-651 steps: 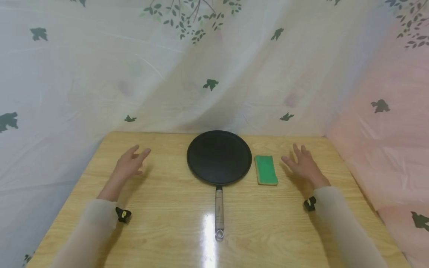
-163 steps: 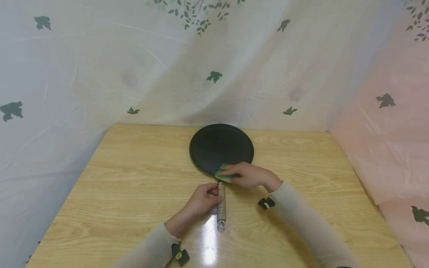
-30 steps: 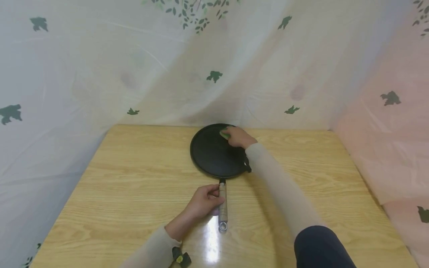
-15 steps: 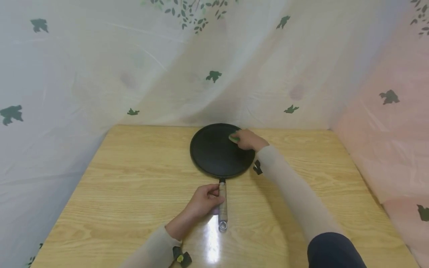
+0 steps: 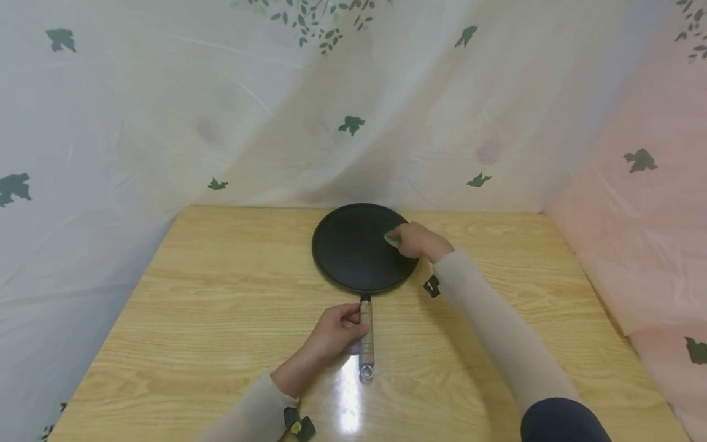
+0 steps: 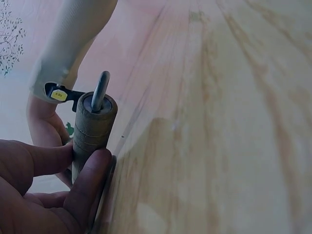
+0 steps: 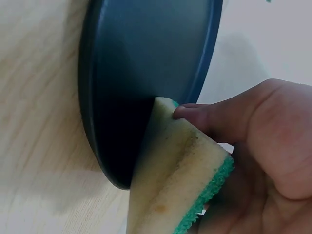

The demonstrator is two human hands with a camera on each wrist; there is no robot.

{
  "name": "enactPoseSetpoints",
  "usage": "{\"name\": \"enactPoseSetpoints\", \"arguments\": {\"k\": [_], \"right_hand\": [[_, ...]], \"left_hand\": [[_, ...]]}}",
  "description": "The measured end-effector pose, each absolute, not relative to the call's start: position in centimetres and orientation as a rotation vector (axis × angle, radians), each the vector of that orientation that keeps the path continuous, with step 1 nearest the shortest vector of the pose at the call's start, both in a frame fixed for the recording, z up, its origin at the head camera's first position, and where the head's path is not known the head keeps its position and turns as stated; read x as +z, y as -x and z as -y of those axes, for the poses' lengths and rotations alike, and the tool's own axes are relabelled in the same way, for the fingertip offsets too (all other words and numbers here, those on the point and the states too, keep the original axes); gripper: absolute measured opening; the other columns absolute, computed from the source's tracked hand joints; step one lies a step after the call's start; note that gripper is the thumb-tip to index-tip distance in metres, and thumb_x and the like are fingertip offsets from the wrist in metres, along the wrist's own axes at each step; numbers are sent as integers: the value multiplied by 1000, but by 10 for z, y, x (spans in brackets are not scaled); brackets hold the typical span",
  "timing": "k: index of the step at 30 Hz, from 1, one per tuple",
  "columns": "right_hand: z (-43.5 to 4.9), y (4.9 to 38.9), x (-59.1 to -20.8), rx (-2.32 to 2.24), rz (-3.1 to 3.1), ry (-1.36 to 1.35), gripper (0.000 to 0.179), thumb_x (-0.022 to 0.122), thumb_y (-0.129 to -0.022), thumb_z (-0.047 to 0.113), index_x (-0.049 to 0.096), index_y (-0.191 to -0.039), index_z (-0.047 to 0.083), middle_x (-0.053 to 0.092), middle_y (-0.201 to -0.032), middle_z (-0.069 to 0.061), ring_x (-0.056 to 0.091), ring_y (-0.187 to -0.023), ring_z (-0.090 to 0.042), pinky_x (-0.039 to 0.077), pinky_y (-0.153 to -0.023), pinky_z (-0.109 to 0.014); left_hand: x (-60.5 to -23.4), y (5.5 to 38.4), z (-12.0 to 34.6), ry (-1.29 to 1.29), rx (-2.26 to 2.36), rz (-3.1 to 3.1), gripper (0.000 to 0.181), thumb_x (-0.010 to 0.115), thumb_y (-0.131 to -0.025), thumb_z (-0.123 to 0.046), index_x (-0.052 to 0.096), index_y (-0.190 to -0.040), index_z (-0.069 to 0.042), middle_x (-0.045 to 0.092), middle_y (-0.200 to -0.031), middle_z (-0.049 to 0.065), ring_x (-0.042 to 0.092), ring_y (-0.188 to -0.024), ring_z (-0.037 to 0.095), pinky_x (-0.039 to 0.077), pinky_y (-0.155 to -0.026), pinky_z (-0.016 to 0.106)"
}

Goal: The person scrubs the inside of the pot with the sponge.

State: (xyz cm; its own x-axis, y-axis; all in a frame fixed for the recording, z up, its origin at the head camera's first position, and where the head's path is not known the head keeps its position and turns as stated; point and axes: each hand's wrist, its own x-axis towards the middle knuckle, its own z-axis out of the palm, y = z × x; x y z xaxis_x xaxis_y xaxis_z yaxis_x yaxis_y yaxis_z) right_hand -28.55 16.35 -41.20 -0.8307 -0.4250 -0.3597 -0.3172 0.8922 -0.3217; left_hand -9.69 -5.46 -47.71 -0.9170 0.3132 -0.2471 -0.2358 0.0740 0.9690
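A flat black round frying pan (image 5: 356,248) lies on the table, its handle (image 5: 367,344) pointing toward me. My left hand (image 5: 334,331) grips that handle between thumb and fingers; the left wrist view shows the metal hanging ring (image 6: 101,91) at the handle's end. Over the right part of the pan, my right hand (image 5: 417,239) holds a sponge (image 5: 393,239), mostly covered by the fingers in the head view. Seen from the right wrist, the sponge (image 7: 175,170) has a yellowish side and a green scouring side, and its edge meets the pan's surface near the rim.
The wooden table (image 5: 232,276) runs back to a pale hanging cloth (image 5: 265,123) printed with birds and leaves. A pinkish cloth (image 5: 613,245) hangs along the right side. A small wrist device (image 5: 299,425) sits by the left sleeve.
Over the last second my right hand and the sponge have moved from the pan's far side rightward and toward me. The left hand keeps its hold. Much earlier, the sponge lay on the table.
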Motion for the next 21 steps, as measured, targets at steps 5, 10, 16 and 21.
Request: {"name": "enactPoseSetpoints", "arguments": {"k": [5, 10, 16, 21], "right_hand": [[-163, 272, -411, -328, -2621, 574, 53, 48, -98, -5, 54, -150, -1, 50, -155, -25, 45, -145, -43, 48, -113, -48], [-165, 263, -410, -355, -2611, 570, 51, 49, -99, -4, 55, -149, -2, 51, -154, -26, 50, -141, -42, 55, -102, -45], [-168, 253, -408, -358, -2594, 557, 50, 50, -99, -5, 55, -149, -1, 51, -154, -26, 58, -126, -36, 54, -77, -33], [-166, 242, -408, -380, -2585, 549, 51, 51, -98, -7, 56, -149, -1, 51, -153, -27, 57, -131, -37, 56, -86, -36]], "left_hand": [[-478, 96, 55, -84, 1910, -1960, 55, 69, -97, 4, 47, -145, 19, 65, -112, 21, 67, -83, 16, 69, -70, 40], [-478, 97, 56, -94, 1915, -1972, 54, 69, -96, 4, 49, -144, 19, 65, -110, 20, 67, -82, 15, 69, -68, 39], [-479, 98, 56, -108, 1910, -1969, 54, 69, -97, 3, 48, -144, 19, 65, -111, 20, 67, -83, 15, 69, -70, 39], [-479, 97, 56, -104, 1912, -1979, 54, 70, -96, 3, 49, -144, 18, 66, -109, 19, 66, -82, 15, 68, -69, 39]]}}
